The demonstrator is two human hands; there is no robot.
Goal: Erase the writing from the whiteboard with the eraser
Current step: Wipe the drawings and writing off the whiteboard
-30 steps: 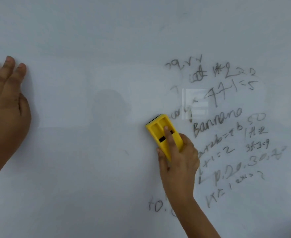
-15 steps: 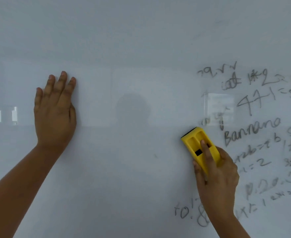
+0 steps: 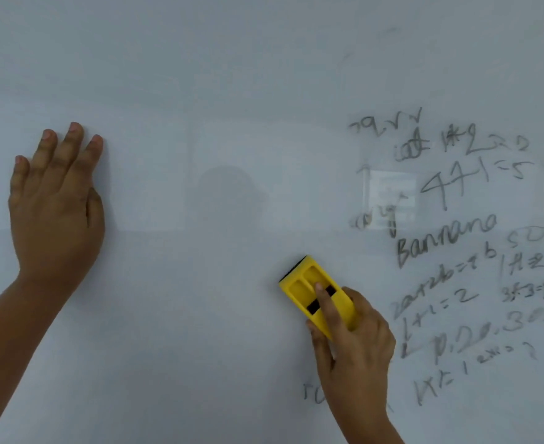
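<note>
Right hand: the right hand (image 3: 354,344) holds the yellow eraser (image 3: 317,294), with the thumb on its left side, the index finger lying along its top and the other fingers curled on its right side.
Eraser: it is pressed on the whiteboard (image 3: 200,315), tilted, just left of the writing (image 3: 450,245).
Left hand: the left hand (image 3: 55,206) lies flat on the board at the far left, its fingers straight and only slightly apart.
Writing: grey sums and the word "Bannana" fill the right part; some lines are smeared.
Far: a faint bright reflection (image 3: 389,197) shows on the board.

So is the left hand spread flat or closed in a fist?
Spread flat: the left hand rests open on the whiteboard, fingers extended.
</note>
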